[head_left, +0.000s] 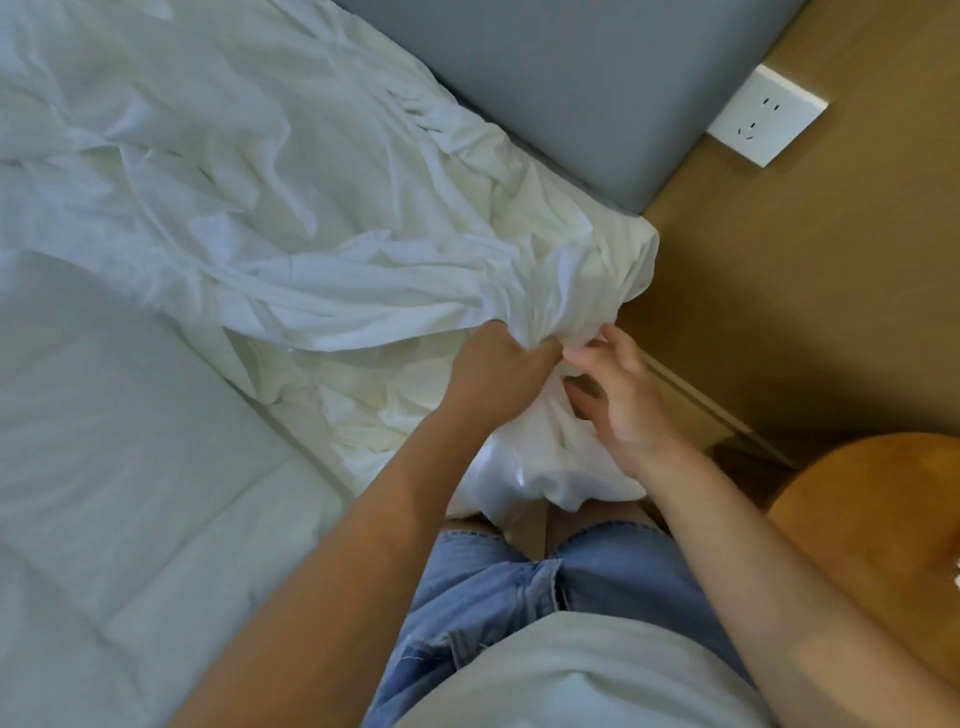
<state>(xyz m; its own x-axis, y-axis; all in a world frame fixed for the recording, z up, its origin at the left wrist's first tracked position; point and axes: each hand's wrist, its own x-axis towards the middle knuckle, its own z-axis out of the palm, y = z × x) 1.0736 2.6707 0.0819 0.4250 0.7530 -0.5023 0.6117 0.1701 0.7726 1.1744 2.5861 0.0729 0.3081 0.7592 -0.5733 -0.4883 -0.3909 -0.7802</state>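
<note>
Head view: your left hand (498, 369) is fisted tight round a bunch of the white sheet (322, 249), knuckles up, and taut folds fan out from the fist across the bed to its left. Your right hand (618, 400) is just beside the left one, fingers loosely bent and lying on the same gathered cloth. Its thumb and forefinger tips meet the fabric next to the left knuckles, but I can't tell if they actually pinch it. Judging by this, you're gathering the sheet off the bed corner. To do it well, get the right hand a full grip close to the left fist, then pull with both hands together, up and toward you, so the load isn't all on one fist. The sheet is wrapped over the mattress corner just beyond your fingertips, near the grey headboard (545, 78), so lift it clear there before hauling or it may snag. A loose wad of sheet hangs under both wrists, in front of your denim shorts (519, 587); scoop it in so it doesn't drag. The bare quilted mattress top (104, 467) lies left of your left forearm. A wall socket (768, 122) sits well beyond the right hand, and a round wooden seat (872, 519) lies right of that forearm
</note>
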